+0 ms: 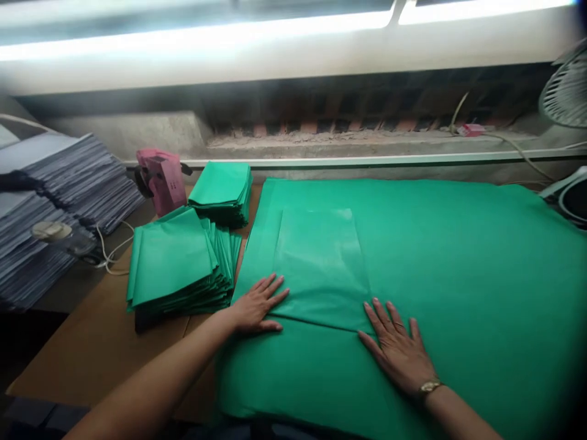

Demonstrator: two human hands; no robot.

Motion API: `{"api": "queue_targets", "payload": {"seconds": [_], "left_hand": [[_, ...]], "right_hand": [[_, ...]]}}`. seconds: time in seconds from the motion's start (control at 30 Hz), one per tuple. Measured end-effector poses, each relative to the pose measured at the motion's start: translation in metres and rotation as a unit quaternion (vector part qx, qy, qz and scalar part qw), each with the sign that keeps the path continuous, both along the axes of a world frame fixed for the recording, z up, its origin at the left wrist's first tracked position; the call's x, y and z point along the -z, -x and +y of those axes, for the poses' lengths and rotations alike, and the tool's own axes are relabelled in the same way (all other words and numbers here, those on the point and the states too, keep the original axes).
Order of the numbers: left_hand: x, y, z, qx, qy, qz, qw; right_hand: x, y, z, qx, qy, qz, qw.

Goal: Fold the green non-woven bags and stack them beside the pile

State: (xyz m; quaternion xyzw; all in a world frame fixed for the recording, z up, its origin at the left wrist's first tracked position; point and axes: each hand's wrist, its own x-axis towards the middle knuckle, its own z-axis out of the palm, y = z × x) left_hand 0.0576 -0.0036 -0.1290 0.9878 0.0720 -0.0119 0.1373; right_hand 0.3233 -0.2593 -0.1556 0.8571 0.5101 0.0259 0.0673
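A wide green sheet (458, 256) covers the work surface, and a smaller green rectangular piece (321, 263) lies flat on it. My left hand (259, 305) rests at the near left corner of that piece, its fingers spread and nothing held. At the near right corner my right hand (397, 345) lies with fingers apart, also holding nothing; a watch circles the wrist. Between the two hands runs the near edge of the piece, showing as a dark line.
Two stacks of folded green pieces, one nearer (172, 260) and one farther (222, 183), stand at the left beside a pink object (162, 177). Grey stacked sheets (87, 177) are at far left. A fan (566, 91) is at upper right.
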Motion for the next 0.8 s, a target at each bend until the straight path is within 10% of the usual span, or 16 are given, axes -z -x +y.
{"api": "queue_targets", "payload": {"seconds": [0.3, 0.43, 0.6, 0.8], "left_hand": [[0.03, 0.003, 0.028, 0.006, -0.009, -0.098, 0.995], [0.031, -0.022, 0.052, -0.028, -0.026, -0.132, 0.991], [0.026, -0.059, 0.083, -0.035, -0.018, -0.16, 0.986], [0.035, -0.02, 0.041, -0.046, 0.015, -0.221, 0.974]], "right_hand": [[-0.046, -0.153, 0.233, 0.137, -0.053, 0.074, 0.986], [-0.058, -0.189, 0.286, 0.165, -0.086, 0.072, 0.98], [-0.052, -0.161, 0.241, 0.093, -0.087, 0.054, 0.99], [-0.005, -0.106, 0.045, -0.25, -0.147, 0.007, 0.957]]}}
